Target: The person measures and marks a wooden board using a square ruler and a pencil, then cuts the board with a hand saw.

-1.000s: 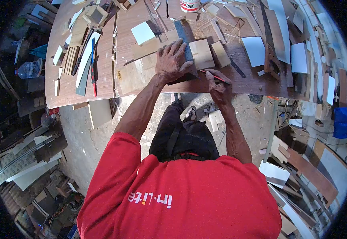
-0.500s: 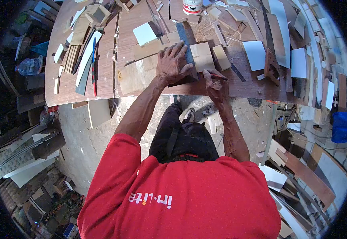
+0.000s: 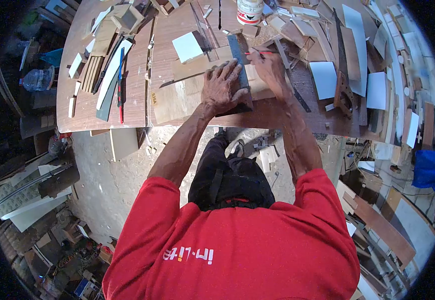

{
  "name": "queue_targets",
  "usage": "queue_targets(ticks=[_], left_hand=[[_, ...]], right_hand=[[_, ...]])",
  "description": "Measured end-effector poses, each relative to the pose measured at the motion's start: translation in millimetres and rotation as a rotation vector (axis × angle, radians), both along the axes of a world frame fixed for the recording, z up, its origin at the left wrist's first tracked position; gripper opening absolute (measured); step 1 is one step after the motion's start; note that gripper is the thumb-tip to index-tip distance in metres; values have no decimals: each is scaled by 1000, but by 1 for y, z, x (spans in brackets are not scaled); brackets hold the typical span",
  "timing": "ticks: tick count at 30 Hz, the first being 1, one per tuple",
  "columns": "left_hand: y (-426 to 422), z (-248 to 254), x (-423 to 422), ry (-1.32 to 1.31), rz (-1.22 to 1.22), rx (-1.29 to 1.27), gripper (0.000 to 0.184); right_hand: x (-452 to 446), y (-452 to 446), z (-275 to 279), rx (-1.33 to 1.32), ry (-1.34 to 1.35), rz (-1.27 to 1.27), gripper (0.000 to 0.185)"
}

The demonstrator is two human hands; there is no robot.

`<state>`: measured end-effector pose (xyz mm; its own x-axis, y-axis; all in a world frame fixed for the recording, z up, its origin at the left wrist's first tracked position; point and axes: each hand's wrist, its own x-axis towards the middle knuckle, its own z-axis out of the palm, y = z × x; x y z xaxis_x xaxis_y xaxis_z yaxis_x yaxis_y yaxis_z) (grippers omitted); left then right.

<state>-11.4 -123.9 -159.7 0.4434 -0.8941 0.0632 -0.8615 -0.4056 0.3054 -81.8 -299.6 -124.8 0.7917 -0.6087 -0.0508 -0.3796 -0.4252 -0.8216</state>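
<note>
My left hand (image 3: 222, 87) lies spread on a light wooden board (image 3: 175, 100), its fingers and thumb pressing on a dark straight metal blade (image 3: 239, 60) that lies across the board. My right hand (image 3: 268, 70) pinches a red pencil (image 3: 260, 52) near the far end of that blade, on its right side. Under my right forearm the board's right part (image 3: 260, 89) shows only partly. Behind the board lies a thinner wooden strip (image 3: 190, 68), with a white square piece (image 3: 187, 47) beside it.
On the brown table (image 3: 127, 120), a handsaw (image 3: 344, 92) and white panels (image 3: 323, 80) lie at the right. A white tub (image 3: 250, 11) stands at the back. A red and blue tool (image 3: 121, 90) and wood strips (image 3: 92, 75) lie left. Offcuts surround the table.
My right hand has moved away from the table's front edge to the far end of the blade, still holding the pencil. My left hand stays on the blade. The view has shifted slightly.
</note>
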Motion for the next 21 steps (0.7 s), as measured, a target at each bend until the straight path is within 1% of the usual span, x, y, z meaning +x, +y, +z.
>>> queue_targets(ticks=[1, 2, 4, 5, 6, 8, 9, 11, 14, 17, 20, 21], left_hand=[[0, 0, 1, 4, -6, -12, 76], [0, 0, 1, 9, -9, -20, 76], [1, 0, 0, -13, -5, -2, 77], [1, 1, 1, -40, -12, 13, 77], [0, -1, 2, -41, -9, 13, 77], [0, -4, 2, -18, -20, -23, 77], [1, -4, 2, -19, -22, -21, 77], [0, -2, 2, -28, -20, -1, 76], [0, -1, 2, -44, -19, 12, 76], [1, -4, 3, -42, -29, -16, 77], [1, 0, 2, -23, -26, 10, 77], [1, -2, 2, -22, -34, 6, 77]], right_hand=[[-4, 0, -4, 18, -128, -25, 34], [-9, 2, -9, 17, -128, -16, 34], [-25, 8, -29, -109, -55, -58, 38], [-33, 5, -49, -154, -84, 62, 39], [-31, 9, -46, -154, -85, 65, 39], [-31, 20, -40, 181, -237, -41, 39], [-36, 20, -47, 143, -232, -43, 38], [-60, 19, -72, -106, -146, 14, 37], [-100, 16, -111, -307, -31, 86, 36], [-131, 10, -141, -364, 44, 147, 35], [-150, 4, -163, -305, 38, 205, 33], [-142, 15, -133, -309, 40, 197, 33]])
